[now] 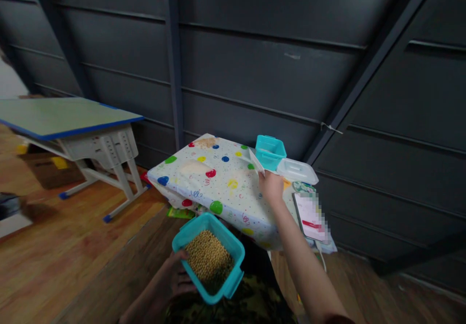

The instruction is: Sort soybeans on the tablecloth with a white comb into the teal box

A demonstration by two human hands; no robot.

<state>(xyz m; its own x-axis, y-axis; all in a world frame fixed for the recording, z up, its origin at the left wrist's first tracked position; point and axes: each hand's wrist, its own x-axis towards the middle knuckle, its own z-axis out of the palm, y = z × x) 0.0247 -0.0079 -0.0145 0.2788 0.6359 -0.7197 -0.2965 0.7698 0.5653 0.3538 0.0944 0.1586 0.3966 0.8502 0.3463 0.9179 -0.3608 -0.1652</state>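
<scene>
My left hand (179,279) grips a teal box (208,257) filled with small yellowish grains, held low in front of my body, below the table's near edge. My right hand (271,186) reaches out over the table and pinches a thin white card or flap (256,161), its fingers closed on it. Just beyond that hand stands an empty teal box (270,152), with a clear lid (297,170) lying at its right side.
The small table (218,183) wears a white cloth with coloured dots; pale grain piles lie at its far left. A phone (310,216) rests at its right edge. A green-topped desk (69,120) stands left on the wooden floor. A dark panelled wall rises behind.
</scene>
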